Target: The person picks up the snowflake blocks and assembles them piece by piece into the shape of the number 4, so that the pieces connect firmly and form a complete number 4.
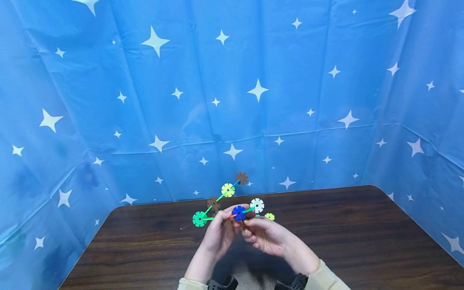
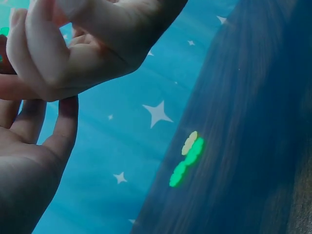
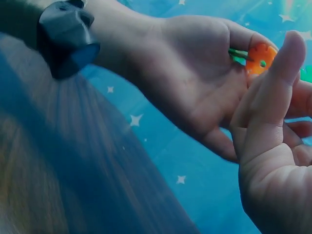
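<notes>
Both hands are close together above the table, at a branching chain of notched plastic discs slotted into one another. A green disc (image 1: 199, 219), a yellow disc (image 1: 228, 190) and a brown disc (image 1: 241, 178) stick out on the left, a blue disc (image 1: 239, 213) and a white disc (image 1: 257, 205) in the middle. My left hand (image 1: 221, 233) pinches the chain at an orange disc (image 3: 260, 58). Fingertips of my right hand (image 1: 270, 237) pinch a brown disc (image 1: 244, 225), seen nearly edge-on below the blue one. Fingers partly hide both grips.
Behind the right hand, a yellow disc (image 1: 270, 216) and green discs (image 2: 187, 163) lie on the dark wooden table (image 1: 344, 233). A blue curtain with white stars (image 1: 232, 100) hangs behind and at both sides of the table.
</notes>
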A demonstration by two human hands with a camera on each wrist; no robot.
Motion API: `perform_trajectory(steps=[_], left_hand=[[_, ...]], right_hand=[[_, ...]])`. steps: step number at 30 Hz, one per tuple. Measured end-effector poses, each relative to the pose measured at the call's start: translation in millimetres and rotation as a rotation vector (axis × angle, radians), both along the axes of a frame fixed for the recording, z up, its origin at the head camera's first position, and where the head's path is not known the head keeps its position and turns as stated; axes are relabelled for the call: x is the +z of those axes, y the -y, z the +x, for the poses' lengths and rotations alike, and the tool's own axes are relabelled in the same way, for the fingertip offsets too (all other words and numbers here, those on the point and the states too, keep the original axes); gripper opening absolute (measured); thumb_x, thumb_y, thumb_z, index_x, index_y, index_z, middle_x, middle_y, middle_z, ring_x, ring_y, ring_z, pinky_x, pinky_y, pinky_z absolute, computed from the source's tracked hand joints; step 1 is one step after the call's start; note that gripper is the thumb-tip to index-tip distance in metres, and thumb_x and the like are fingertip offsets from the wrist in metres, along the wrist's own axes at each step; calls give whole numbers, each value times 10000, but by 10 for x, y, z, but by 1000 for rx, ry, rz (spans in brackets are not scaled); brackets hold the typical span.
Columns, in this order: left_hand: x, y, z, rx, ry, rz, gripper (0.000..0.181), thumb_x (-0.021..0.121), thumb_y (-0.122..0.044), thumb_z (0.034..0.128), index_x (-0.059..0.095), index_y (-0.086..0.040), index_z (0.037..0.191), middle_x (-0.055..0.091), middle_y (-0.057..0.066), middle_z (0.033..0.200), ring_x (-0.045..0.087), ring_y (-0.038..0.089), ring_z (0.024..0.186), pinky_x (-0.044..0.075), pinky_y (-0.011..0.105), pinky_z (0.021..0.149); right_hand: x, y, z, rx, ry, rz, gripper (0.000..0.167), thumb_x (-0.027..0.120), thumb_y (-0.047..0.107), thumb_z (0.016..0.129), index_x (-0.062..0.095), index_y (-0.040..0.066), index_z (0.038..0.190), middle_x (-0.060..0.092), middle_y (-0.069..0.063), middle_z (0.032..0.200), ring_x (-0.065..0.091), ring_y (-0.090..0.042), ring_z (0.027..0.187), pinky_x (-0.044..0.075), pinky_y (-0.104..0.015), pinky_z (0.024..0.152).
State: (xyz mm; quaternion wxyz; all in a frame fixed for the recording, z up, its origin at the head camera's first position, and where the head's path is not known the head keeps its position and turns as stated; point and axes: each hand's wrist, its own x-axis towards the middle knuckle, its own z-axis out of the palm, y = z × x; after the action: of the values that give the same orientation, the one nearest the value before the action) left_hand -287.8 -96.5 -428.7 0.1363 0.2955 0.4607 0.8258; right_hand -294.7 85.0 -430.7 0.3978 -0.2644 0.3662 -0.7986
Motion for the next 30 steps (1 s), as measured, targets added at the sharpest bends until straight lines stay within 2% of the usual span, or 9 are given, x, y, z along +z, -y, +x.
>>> perform_trajectory(steps=[4, 8, 10, 13, 16, 20, 24, 30], left_hand=[[4, 26, -16, 1, 6, 4, 488, 216, -139, 969, 633, -139, 1222, 686, 48, 1136, 616, 154, 1080, 448, 294, 888], [16, 54, -24, 26, 18, 5, 480, 225, -145, 977, 646, -143, 1208, 689, 48, 1129, 641, 188, 1055, 448, 331, 905], [25, 66, -24, 37, 20, 15, 470, 234, -149, 985, 646, -128, 1210, 678, 56, 1150, 654, 229, 1041, 443, 376, 950], [31, 80, -20, 30, 30, 30, 457, 242, -155, 994, 629, -103, 1232, 647, 58, 1192, 672, 266, 1004, 442, 415, 981], [37, 86, -13, 13, 43, 32, 447, 246, -171, 1006, 605, -97, 1261, 626, 53, 1223, 684, 272, 977, 493, 410, 921], [53, 92, 3, 6, 69, 14, 433, 258, -213, 1022, 593, -116, 1279, 611, 49, 1250, 689, 263, 964, 548, 367, 787], [64, 101, 11, 7, 83, -4, 429, 266, -252, 1038, 582, -121, 1297, 594, 73, 1272, 691, 259, 960, 562, 326, 710], [75, 100, 14, -3, 78, -19, 433, 276, -300, 1053, 553, -111, 1326, 567, 82, 1301, 690, 257, 963, 561, 293, 651]], right_hand=[[2, -41, -33, -65, -77, 128, 324, 332, 114, 1025, 646, 57, 1076, 602, 38, 792, 534, -6, 638, 497, -136, 544], [-14, -165, -135, -143, -112, 270, 232, 436, 129, 1004, 648, 42, 1043, 608, 2, 783, 555, -33, 614, 530, -194, 554], [-24, -261, -209, -222, -129, 352, 212, 487, 144, 995, 652, 18, 1043, 610, -15, 777, 565, -46, 601, 543, -225, 567], [-64, -421, -331, -389, -196, 515, 263, 554, 177, 974, 647, -43, 1085, 607, -33, 766, 567, -61, 587, 550, -252, 571], [-129, -568, -453, -552, -284, 701, 344, 587, 175, 950, 614, -111, 1140, 599, -56, 775, 561, -75, 577, 551, -268, 566], [-226, -670, -602, -703, -375, 887, 319, 626, 116, 911, 621, -106, 1140, 605, -103, 807, 553, -123, 577, 544, -300, 548], [-313, -652, -722, -766, -462, 1032, 303, 676, 65, 864, 643, -57, 1139, 617, -117, 808, 541, -172, 564, 523, -327, 516], [-416, -568, -855, -737, -587, 1209, 392, 742, 34, 807, 664, 5, 1190, 570, -56, 704, 465, -148, 475, 492, -315, 457]])
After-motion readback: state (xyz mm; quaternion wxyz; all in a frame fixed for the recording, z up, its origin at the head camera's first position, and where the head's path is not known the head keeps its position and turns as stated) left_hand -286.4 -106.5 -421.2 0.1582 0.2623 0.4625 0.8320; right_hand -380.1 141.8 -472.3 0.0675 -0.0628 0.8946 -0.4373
